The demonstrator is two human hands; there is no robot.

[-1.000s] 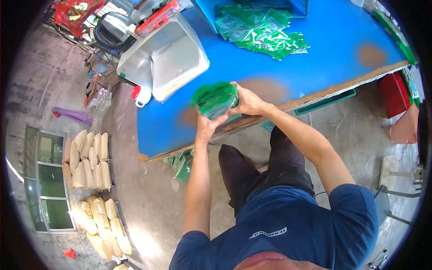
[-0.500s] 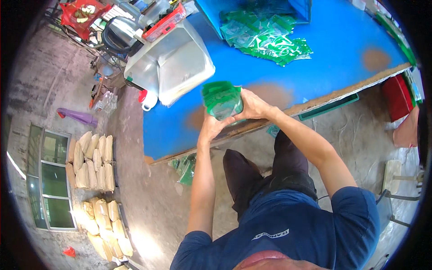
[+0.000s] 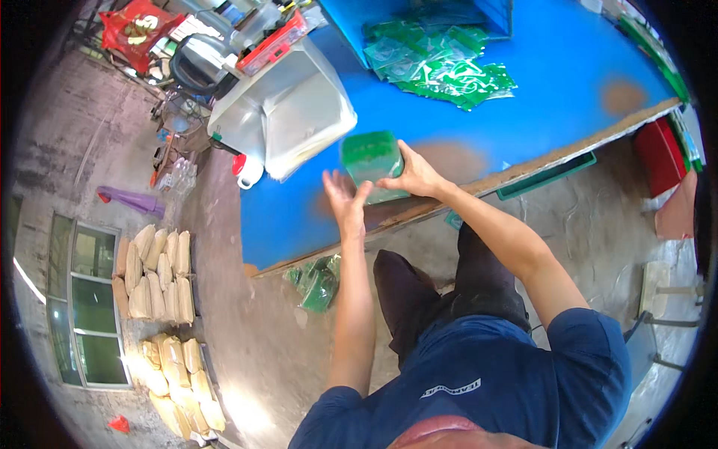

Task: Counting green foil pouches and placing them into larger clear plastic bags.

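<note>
A squared-up stack of green-and-clear plastic bags (image 3: 372, 156) is over the near edge of the blue tabletop. My right hand (image 3: 419, 176) grips its right side, with the thumb along the near side. My left hand (image 3: 348, 208) is open just to the left of the stack, its fingers spread and slightly blurred; whether the thumb touches the bags I cannot tell. Farther off, a loose pile of similar green-and-clear bags (image 3: 449, 63) spills from the mouth of a blue bin (image 3: 345, 34).
Left on the blue table (image 3: 553, 90) stand a translucent plastic tub (image 3: 310, 108) and a white bottle with a red cap (image 3: 248, 173). Green bags (image 3: 318, 288) lie on the floor under the table edge. Tan wrapped bundles (image 3: 153, 277) are stacked at the left.
My left hand has let go of the stack and moved away to its left, fingers opening. The stack now looks more even, still in my right hand.
</note>
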